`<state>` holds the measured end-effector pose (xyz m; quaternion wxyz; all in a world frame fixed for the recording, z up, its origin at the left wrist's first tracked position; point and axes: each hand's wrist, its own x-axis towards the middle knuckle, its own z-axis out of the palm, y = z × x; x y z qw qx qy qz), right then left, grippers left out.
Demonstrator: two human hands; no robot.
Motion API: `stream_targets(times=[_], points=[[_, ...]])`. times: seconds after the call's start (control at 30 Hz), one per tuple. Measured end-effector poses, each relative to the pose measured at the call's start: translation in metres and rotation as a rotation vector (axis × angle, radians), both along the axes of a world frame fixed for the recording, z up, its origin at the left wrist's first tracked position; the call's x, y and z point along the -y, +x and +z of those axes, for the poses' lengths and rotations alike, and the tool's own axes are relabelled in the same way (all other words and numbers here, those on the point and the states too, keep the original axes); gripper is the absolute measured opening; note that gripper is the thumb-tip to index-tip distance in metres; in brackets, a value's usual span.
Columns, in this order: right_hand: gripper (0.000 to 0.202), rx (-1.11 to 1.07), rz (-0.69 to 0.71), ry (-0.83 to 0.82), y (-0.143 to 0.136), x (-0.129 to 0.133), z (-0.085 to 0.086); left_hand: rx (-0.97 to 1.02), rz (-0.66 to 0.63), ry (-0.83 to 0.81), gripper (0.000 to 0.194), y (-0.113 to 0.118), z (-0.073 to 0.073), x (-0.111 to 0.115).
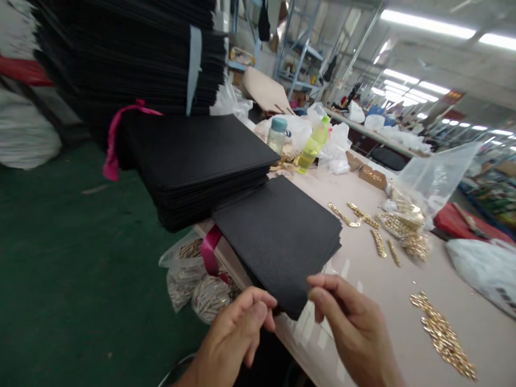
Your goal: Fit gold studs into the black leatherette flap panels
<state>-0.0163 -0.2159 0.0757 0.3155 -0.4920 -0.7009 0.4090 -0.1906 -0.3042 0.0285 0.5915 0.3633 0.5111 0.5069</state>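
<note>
A short, slightly fanned pile of black leather-like sheets lies at the table's left edge. My left hand is at the pile's near left edge, fingers curled and thumb against the index finger. Across the near corner, my right hand has thumb and index finger drawn together in a pinch beside the sheets. Anything between the fingertips of either hand is too small or hidden to make out. Behind the pile is a thicker stack of black sheets, with a pink ribbon hanging below it.
A tall black stack rises at the left. Gold chain pieces lie on the pale table at right, near a clear bag. A green bottle and blue-lidded jar stand behind. Filled bags hang below the edge.
</note>
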Motion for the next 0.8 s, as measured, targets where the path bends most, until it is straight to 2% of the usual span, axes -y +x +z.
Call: stream_targets(times=[0.07, 0.17, 0.23, 0.3, 0.43, 0.63, 0.7, 0.8], points=[[0.027, 0.069, -0.02, 0.066, -0.014, -0.036, 0.004, 0.019, 0.095, -0.057, 0.043, -0.011, 0.0, -0.005], [0.024, 0.125, 0.001, 0.194, -0.037, -0.085, -0.001, 0.037, 0.206, -0.088, 0.042, -0.024, -0.002, -0.014], [0.023, 0.177, 0.033, 0.3, -0.051, -0.105, -0.008, 0.056, 0.242, -0.106, 0.042, -0.028, -0.003, -0.019], [0.021, 0.212, 0.069, 0.377, -0.061, -0.114, -0.015, 0.065, 0.257, -0.122, 0.041, -0.03, -0.005, -0.023], [0.017, 0.205, 0.128, 0.378, -0.062, -0.103, -0.023, 0.062, 0.259, -0.123, 0.042, -0.033, -0.007, -0.027], [0.013, 0.188, 0.246, 0.234, -0.049, -0.055, -0.016, 0.169, 0.254, -0.143, 0.038, -0.031, -0.01, -0.029], [0.014, 0.137, 0.22, 0.143, -0.044, -0.04, -0.012, 0.156, 0.22, -0.166, 0.04, -0.03, -0.01, -0.027], [0.019, 0.01, 0.141, -0.077, -0.029, -0.023, -0.01, 0.062, 0.07, -0.188, 0.046, -0.028, -0.007, -0.016]])
